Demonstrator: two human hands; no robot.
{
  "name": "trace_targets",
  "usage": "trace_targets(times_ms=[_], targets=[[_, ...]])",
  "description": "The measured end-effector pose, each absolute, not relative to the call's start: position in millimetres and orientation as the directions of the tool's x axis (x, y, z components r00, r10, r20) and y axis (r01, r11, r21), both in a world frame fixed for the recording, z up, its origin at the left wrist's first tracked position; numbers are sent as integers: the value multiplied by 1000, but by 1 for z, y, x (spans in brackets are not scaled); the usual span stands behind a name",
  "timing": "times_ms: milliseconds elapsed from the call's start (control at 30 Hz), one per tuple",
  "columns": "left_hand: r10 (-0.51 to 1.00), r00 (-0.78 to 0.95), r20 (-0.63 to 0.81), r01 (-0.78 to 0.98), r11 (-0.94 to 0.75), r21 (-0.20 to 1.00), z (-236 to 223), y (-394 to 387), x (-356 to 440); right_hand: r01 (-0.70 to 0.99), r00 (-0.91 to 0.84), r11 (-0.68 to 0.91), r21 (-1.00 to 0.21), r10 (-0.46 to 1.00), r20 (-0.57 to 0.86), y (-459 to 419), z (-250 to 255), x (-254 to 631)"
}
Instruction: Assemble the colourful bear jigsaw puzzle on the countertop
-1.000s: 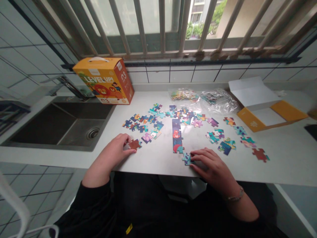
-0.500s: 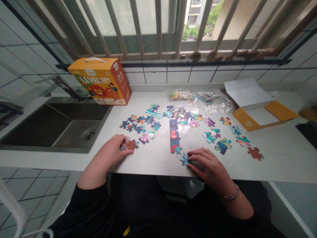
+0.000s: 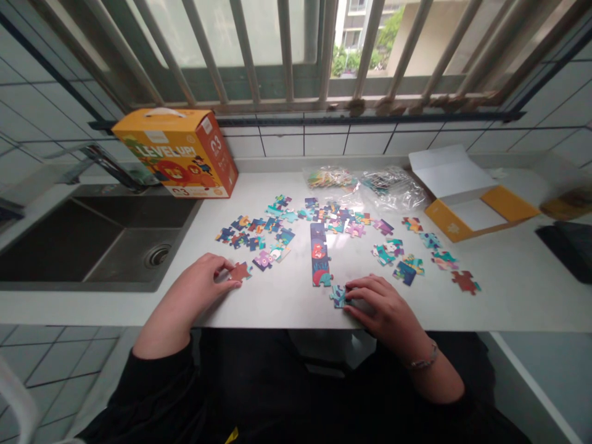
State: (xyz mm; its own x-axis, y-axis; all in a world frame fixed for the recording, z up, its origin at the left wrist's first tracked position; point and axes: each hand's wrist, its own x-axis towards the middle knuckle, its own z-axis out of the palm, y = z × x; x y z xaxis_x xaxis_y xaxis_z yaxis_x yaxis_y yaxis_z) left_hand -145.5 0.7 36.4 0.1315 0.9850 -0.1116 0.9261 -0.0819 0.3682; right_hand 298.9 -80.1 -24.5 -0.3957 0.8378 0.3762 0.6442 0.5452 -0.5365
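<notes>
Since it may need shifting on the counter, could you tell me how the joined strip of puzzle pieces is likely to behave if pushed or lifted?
The joined strip lies flat on the smooth counter, so it would probably slide easily. Being several thin interlocked pieces, it may well bend or come apart if lifted by one end. It looks light.

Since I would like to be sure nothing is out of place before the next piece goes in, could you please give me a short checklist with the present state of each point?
1. Left hand touches the brown piece with its fingertips, piece flat on the counter: ok.
2. Right hand rests on the teal piece at the counter's front edge: ok.
3. Teal piece joined to the assembled strip: not ok, it lies just below it, apart.
4. Brown piece face up: not ok, plain side showing.
5. Loose pieces spread singly, none stacked: cannot tell.
6. Pieces clear of the sink: ok.
</notes>
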Motion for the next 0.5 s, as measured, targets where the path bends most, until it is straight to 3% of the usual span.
trace_targets(times_ms=[267, 400, 500], targets=[[990, 124, -71, 964, -103, 244, 31, 5, -159, 651, -348, 501, -571, 865, 361, -80, -25, 297], [973, 193, 126, 972, -207, 111, 25, 0, -141, 652, -320, 482, -585, 875, 365, -79, -22, 296], [878, 383, 286, 895, -429, 119, 20, -14, -98, 636, -304, 468, -614, 883, 358, -79, -20, 295]])
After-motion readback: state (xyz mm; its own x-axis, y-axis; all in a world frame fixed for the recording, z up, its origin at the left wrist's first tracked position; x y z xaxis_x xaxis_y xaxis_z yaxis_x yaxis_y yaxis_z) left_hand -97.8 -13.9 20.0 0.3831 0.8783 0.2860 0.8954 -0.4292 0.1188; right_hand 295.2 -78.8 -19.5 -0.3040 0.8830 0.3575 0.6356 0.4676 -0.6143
